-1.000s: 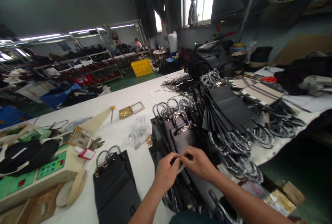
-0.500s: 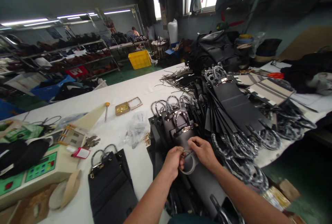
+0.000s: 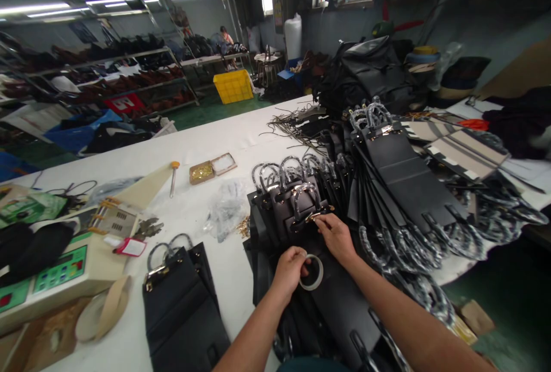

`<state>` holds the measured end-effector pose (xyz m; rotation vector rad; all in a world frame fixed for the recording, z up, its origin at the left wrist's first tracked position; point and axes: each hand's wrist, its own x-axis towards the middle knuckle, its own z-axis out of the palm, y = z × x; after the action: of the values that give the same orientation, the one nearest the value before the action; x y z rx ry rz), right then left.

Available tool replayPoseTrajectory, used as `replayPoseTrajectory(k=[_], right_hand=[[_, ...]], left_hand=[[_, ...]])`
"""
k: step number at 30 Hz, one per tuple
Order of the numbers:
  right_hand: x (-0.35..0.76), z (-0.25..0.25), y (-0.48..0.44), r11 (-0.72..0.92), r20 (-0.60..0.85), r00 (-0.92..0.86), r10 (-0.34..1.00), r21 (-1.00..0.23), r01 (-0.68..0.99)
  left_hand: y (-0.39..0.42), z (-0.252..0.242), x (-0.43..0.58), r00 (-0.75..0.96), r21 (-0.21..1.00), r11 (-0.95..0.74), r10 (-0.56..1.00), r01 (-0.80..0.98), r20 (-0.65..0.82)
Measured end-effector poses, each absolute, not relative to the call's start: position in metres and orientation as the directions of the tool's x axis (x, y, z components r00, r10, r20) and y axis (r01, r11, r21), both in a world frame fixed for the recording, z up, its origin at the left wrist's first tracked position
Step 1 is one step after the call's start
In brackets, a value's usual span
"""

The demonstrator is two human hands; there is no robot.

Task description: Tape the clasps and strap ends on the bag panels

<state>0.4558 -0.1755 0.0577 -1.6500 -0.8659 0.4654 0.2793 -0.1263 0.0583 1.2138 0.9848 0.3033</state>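
My left hand [image 3: 293, 268] grips a roll of clear tape [image 3: 317, 273] by its edge, above a black leather bag panel [image 3: 340, 303]. My right hand [image 3: 338, 239] is closed in a pinch at the gold metal clasp [image 3: 316, 216] on the panel's upper end; whatever lies between those fingertips is too small to make out. A plastic-wrapped handle [image 3: 303, 197] arches up just beyond the clasp. More black panels with wrapped handles are piled beneath and behind it.
A second stack of black panels [image 3: 408, 165] fans out on the right. Left of my hands lie another black bag piece [image 3: 178, 303], a clear plastic bag [image 3: 226, 211], a small box of gold parts [image 3: 201, 173], a hammer [image 3: 173, 179] and a beige machine [image 3: 99, 268].
My right hand has moved away from the tape roll, up to the gold clasp. The left hand stays low with the roll. The view has shifted slightly.
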Motion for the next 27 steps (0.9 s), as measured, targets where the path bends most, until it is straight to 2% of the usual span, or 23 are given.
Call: replayPoseTrajectory(k=[3, 8, 10, 17, 19, 23, 27], right_hand=[[0.458, 0.056, -0.173, -0.072, 0.131, 0.641, 0.756, -0.957, 0.281], [0.462, 0.053, -0.172, -0.150, -0.041, 0.642, 0.765, -0.982, 0.116], [0.463, 0.053, -0.171, -0.180, -0.061, 0.660, 0.749, -0.977, 0.114], [0.459, 0.065, -0.172, -0.224, 0.026, 0.735, 0.677, -0.945, 0.240], [0.457, 0.066, -0.174, -0.214, 0.103, 0.728, 0.678, -0.920, 0.329], [0.453, 0.061, -0.178, -0.200, 0.283, 0.623, 0.729, -0.783, 0.589], [0.454, 0.057, -0.175, -0.237, 0.332, 0.541, 0.773, -0.640, 0.731]], left_hand=[[-0.125, 0.055, 0.280, 0.570, 0.880, 0.373, 0.671, 0.292, -0.474], [-0.124, 0.053, 0.280, 0.578, 0.878, 0.377, 0.662, 0.293, -0.477], [-0.124, 0.052, 0.280, 0.577, 0.876, 0.381, 0.660, 0.296, -0.482], [-0.124, 0.059, 0.281, 0.573, 0.875, 0.391, 0.662, 0.285, -0.483], [-0.125, 0.065, 0.280, 0.575, 0.878, 0.389, 0.665, 0.278, -0.477], [-0.128, 0.077, 0.277, 0.614, 0.895, 0.393, 0.659, 0.212, -0.435], [-0.132, 0.091, 0.274, 0.655, 0.922, 0.346, 0.658, 0.174, -0.371]])
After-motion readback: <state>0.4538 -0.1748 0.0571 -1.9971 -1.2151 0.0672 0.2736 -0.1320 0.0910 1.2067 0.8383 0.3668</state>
